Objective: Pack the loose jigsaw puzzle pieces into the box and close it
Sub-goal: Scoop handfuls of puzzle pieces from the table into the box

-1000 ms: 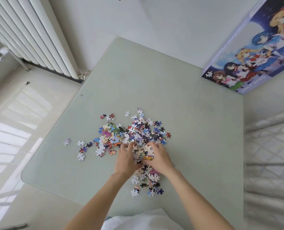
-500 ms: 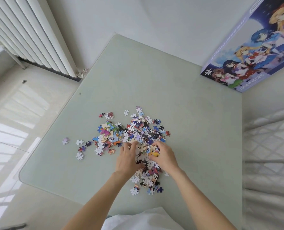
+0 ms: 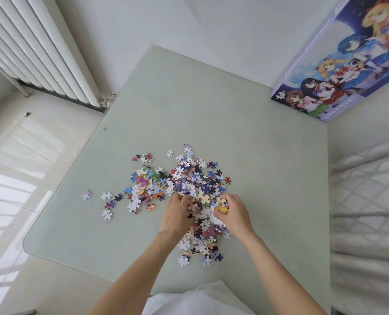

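A heap of loose jigsaw pieces (image 3: pixel 189 183) lies in the middle of the pale green table (image 3: pixel 211 114). A few stray pieces (image 3: pixel 106 196) lie off to its left. My left hand (image 3: pixel 176 214) rests in the near part of the heap, fingers curled into the pieces. My right hand (image 3: pixel 233 212) is beside it, fingers curled round a clump of pieces with a yellow one showing. The puzzle box (image 3: pixel 338 60), printed with cartoon figures, stands at the table's far right corner, leaning on the wall, shut as far as I can see.
A white radiator (image 3: pixel 34 46) runs along the wall at the far left. A quilted white bed (image 3: pixel 368 212) borders the table's right edge. The table's rounded near-left corner (image 3: pixel 27 244) overhangs a light tiled floor.
Both hands have slid a little apart within the near part of the heap, raking pieces together. The right hand has moved to the right.
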Tool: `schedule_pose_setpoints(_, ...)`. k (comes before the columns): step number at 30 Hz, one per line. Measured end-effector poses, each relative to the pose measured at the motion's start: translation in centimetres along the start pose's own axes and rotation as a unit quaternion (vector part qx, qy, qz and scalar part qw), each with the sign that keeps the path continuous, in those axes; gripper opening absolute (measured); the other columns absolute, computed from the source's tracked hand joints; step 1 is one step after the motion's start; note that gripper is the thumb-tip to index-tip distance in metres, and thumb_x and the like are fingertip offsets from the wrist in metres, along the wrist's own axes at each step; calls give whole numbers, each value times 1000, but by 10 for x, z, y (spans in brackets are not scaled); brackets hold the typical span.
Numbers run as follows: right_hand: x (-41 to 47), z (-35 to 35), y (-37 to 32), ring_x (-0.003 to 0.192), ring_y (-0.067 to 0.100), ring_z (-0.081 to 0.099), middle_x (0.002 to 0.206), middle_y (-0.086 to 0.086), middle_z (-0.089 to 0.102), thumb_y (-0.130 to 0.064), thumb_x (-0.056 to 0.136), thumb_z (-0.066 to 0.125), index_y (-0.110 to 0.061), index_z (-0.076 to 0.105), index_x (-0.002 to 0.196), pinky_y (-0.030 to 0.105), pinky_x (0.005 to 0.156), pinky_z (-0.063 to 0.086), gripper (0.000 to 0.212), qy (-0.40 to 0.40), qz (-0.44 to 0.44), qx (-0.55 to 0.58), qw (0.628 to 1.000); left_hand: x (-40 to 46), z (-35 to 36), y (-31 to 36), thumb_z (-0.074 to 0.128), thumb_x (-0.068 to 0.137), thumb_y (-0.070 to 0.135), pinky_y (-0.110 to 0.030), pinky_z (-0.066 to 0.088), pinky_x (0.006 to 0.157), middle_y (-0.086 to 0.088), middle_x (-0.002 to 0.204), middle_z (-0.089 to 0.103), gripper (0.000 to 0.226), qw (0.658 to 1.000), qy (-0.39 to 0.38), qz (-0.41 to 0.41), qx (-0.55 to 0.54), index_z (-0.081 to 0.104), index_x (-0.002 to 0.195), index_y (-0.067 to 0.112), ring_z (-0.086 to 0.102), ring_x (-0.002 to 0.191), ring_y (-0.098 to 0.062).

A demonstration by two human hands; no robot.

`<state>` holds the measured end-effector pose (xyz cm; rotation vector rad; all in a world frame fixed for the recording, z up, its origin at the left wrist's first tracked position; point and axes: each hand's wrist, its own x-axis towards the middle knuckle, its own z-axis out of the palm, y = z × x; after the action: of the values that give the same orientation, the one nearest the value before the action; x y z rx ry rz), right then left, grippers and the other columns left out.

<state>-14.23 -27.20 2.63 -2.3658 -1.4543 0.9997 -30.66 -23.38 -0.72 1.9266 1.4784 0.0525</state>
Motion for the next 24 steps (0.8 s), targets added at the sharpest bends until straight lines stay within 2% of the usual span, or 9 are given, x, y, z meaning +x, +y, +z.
schedule_pose_setpoints(4,-4,3,-1,97,12,54,126,-5,50,-19,83,68,-24,46,119,22,76,38,42,-9,-17,10,1000,1,-1,0,65,77,7,-21,43,88,0,129,38,46,1000,7,24,17,51,119,21,39,116,-17)
schedule_pose_setpoints(9,-5,11,-1,102,15,55,127,-2,44,-21,83,69,-20,46,125,21,79,39,48,-30,-42,-9,999,0,0,-2,64,79,6,-24,44,93,-2,127,41,59,999,-10,37,23,41,131,22,43,115,-19)
schedule_pose_setpoints(11,-6,12,0,101,16,54,125,-1,44,-21,83,69,-20,46,125,19,79,37,49,-23,-37,-10,999,1,-2,-5,60,80,1,-25,44,93,-2,126,45,57,999,-19,38,6,44,131,21,50,111,-19)
schedule_pose_setpoints(14,-7,11,1,100,13,54,126,0,44,-19,82,70,-21,45,127,18,81,36,52,-13,-28,6,999,2,-5,-9,58,80,-1,-25,48,79,-4,118,50,52,999,-31,20,-13,49,126,21,56,92,-18)
schedule_pose_setpoints(17,-8,10,2,101,15,56,127,-1,48,-16,82,70,-23,40,127,20,83,39,55,-5,-38,27,999,2,-6,-13,63,79,3,-31,51,79,-6,111,52,47,999,-43,9,-21,51,121,19,58,86,-20)
schedule_pose_setpoints(20,-12,6,1,103,19,58,125,1,55,-12,84,67,-23,41,128,24,86,43,51,6,-60,27,998,1,-12,-14,69,80,11,-29,50,89,-5,116,57,40,998,-36,16,-40,54,117,16,59,97,-18)
schedule_pose_setpoints(24,-18,3,1,101,14,60,129,-4,53,-5,86,62,-22,50,124,18,84,42,43,45,-105,30,993,-3,-21,-17,71,80,21,-26,47,83,0,117,59,32,998,-14,10,-61,58,110,17,59,95,-16)
